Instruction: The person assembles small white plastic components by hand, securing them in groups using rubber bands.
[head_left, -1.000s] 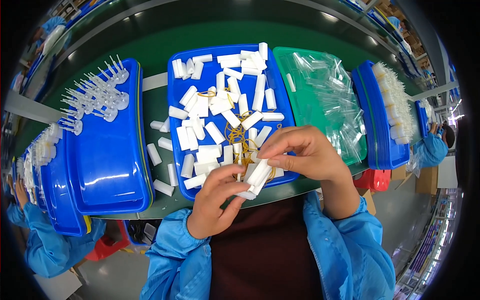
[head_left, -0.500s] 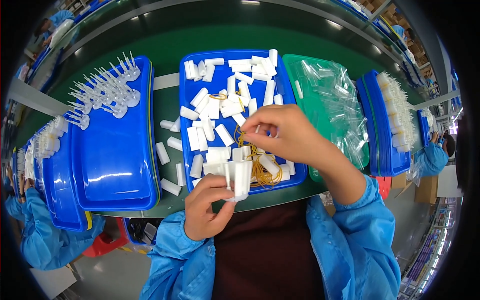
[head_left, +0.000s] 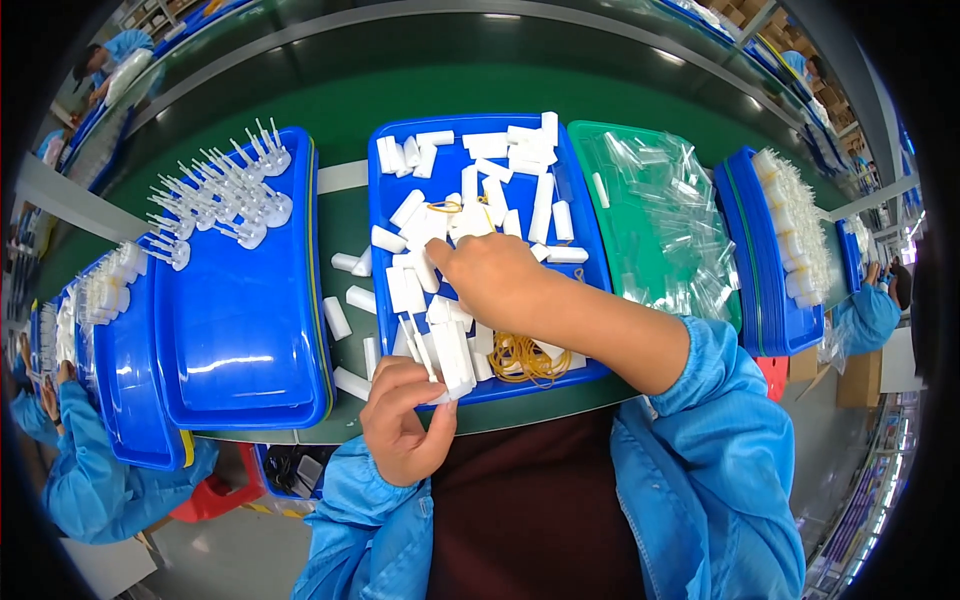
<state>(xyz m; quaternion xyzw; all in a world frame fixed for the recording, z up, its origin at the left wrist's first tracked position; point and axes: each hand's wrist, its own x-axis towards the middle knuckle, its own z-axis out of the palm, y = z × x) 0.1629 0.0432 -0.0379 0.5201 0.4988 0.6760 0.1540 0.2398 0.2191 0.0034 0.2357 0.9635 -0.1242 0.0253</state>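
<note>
My left hand (head_left: 408, 422) is closed around the base of a white plastic part with thin upright stems (head_left: 420, 345), at the near edge of a blue tray (head_left: 378, 215). A long white block (head_left: 455, 355) stands beside the stems in the same grip. My right hand (head_left: 490, 272) reaches over the tray from the right, its fingers bent down among loose white blocks (head_left: 407, 290). The fingertips are partly hidden, so what they pinch is unclear. Below that forearm lies a heap of yellow rubber bands (head_left: 525, 358).
On the left, a stacked blue tray (head_left: 230, 350) carries white parts with upright stems (head_left: 225, 195). A green tray (head_left: 625, 255) of clear plastic pieces (head_left: 690, 220) lies to the right, beside blue trays with more white parts (head_left: 785, 225). Several loose blocks (head_left: 337, 317) lie between the trays.
My right hand has moved left from above the rubber bands, down onto the white blocks. My left hand has shifted slightly left and nearer, and its part now leans left.
</note>
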